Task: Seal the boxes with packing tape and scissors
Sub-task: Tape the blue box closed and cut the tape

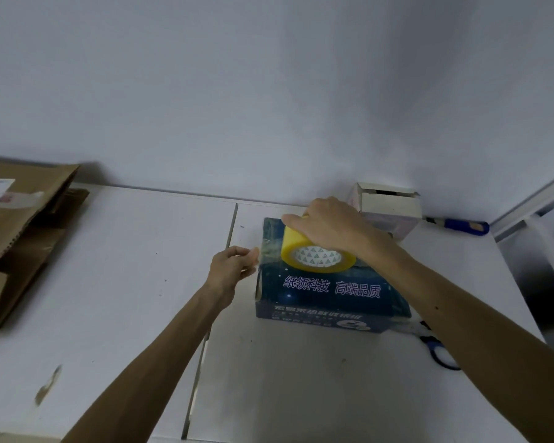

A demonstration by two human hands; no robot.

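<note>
a dark blue box [330, 295] with white chinese print lay flat, its top glossy with clear film toward the far left corner. a yellow tape roll [314, 254] sat tilted on the box's far top, its white patterned core facing the camera, gripped from above by the right hand [333, 225]. blue-handled scissors [438, 350] lay just beside the box's near right corner, partly hidden. a small white box [387, 209] stood behind, open on top. brown boxes [20, 219] with loose flaps lay far left.

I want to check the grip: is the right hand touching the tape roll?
Touching. The head view shows the right hand lying over the top of the tape roll, thumb and fingers curled round its rim, no gap between them.
</note>
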